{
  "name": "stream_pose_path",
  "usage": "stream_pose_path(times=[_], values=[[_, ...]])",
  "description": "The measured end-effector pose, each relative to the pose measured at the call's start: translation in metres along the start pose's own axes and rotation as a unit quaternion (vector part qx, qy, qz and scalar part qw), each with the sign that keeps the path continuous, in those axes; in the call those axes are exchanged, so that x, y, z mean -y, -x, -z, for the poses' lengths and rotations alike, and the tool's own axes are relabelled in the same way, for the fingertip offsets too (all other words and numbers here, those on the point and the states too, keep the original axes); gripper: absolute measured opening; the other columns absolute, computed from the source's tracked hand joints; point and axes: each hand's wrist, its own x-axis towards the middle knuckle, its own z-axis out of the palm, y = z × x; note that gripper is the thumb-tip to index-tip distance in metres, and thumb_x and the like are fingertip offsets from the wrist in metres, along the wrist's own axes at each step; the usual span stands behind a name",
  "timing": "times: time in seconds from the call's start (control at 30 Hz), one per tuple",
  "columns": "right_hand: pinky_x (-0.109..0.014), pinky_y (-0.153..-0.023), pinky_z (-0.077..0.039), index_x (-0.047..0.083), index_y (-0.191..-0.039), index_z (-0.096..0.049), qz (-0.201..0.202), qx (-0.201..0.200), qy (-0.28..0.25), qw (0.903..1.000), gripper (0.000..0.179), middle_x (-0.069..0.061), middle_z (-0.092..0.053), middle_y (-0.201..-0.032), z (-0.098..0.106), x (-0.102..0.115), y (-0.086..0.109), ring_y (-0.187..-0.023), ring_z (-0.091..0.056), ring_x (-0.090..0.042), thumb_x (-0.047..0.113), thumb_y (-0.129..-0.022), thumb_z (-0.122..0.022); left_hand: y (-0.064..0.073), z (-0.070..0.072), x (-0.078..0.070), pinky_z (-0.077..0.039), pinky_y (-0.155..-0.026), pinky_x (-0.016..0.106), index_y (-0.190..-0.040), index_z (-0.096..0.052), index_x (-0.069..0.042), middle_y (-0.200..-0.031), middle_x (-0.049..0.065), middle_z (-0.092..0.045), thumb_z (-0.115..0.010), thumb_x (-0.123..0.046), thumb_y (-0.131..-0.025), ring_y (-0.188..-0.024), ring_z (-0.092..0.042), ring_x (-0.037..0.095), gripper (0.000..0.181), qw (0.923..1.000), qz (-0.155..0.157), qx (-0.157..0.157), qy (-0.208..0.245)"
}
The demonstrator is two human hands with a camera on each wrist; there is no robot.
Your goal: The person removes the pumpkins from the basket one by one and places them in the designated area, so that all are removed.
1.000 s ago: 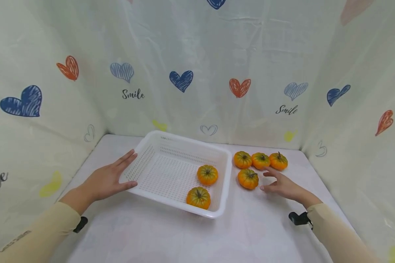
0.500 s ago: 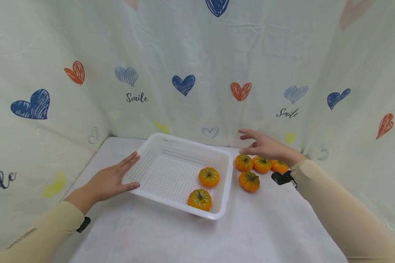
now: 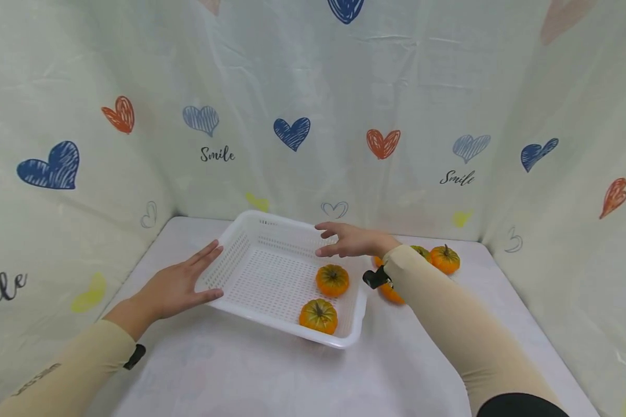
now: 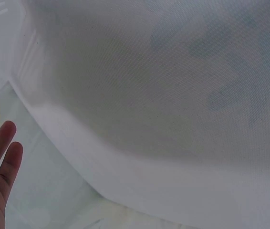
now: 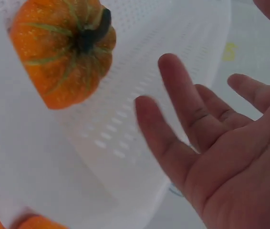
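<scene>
A white perforated plastic basket [image 3: 271, 278] holds two small orange pumpkins, a rear one [image 3: 332, 281] and a front one [image 3: 318, 316]. My left hand [image 3: 172, 288] is at the basket's left end, fingers straight and thumb at the front rim; in the left wrist view only two fingers [image 4: 11, 164] show. Over the basket's back right part hovers my right hand [image 3: 352, 240], holding nothing. In the right wrist view its fingers [image 5: 173, 71] are spread and loosely bent, beside a pumpkin [image 5: 66, 52] in the basket.
Several more pumpkins sit on the white-covered table [image 3: 240, 370] right of the basket; the rightmost pumpkin [image 3: 445, 259] shows whole, others are partly behind my right forearm [image 3: 443, 307]. A curtain [image 3: 417, 87] printed with hearts encloses the back and sides.
My right hand has risen from beside the pumpkins on the table and swung left over the basket, without a pumpkin. The left hand stays at the basket's left end.
</scene>
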Motion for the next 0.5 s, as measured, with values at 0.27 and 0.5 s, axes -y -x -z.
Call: stream_pose_path(times=[0.27,0.5], values=[[-0.052,-0.095,-0.05,0.02,-0.157,-0.03,-0.056,0.043,0.011,0.9974,0.084,-0.016,-0.033,-0.157,-0.016,-0.006,-0.007,-0.126,-0.053,-0.033,0.044,-0.089,-0.073,0.001,-0.002,0.001,-0.051,-0.089,0.057,-0.158,-0.026,-0.008,-0.166,0.007,-0.017,-0.062,-0.06,-0.091,-0.126,-0.053,0.043,0.092,1.0,0.001,0.0,0.002],[-0.047,-0.09,-0.053,0.02,-0.156,-0.033,-0.059,0.045,-0.006,0.9973,0.081,-0.015,-0.034,-0.157,-0.018,-0.004,-0.005,-0.125,-0.053,-0.033,0.042,-0.09,-0.073,0.0,-0.001,0.0,-0.05,-0.09,0.058,-0.158,-0.025,-0.008,-0.166,0.007,-0.016,-0.061,-0.06,-0.091,-0.127,-0.051,0.044,0.092,1.0,0.004,0.003,-0.002]])
